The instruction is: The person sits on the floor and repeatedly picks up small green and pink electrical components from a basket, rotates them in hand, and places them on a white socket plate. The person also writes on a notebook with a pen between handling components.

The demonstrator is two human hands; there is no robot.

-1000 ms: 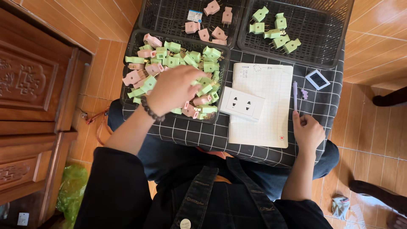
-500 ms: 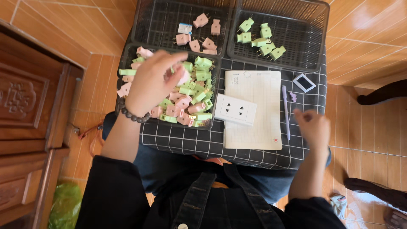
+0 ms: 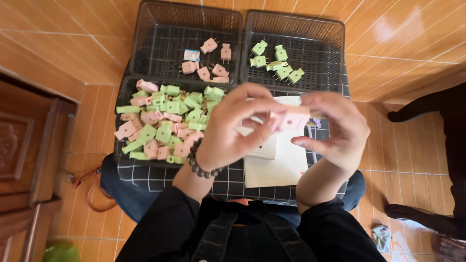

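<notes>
We see left hand [image 3: 233,128] and right hand [image 3: 335,128] both pinching pink plug [image 3: 293,118] between fingertips; mixed pink/green plugs [image 3: 165,128] in black tray [image 3: 121,92] below.

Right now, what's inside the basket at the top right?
The top right basket holds a handful of green plugs, prongs showing, and nothing pink. None of its floor is covered by the hands.

Checked lap board [image 3: 160,177], three baskets [image 3: 145,29], notepad [image 3: 281,170]

Both hands [image 3: 286,128] raised together, fingers pinched.
</notes>
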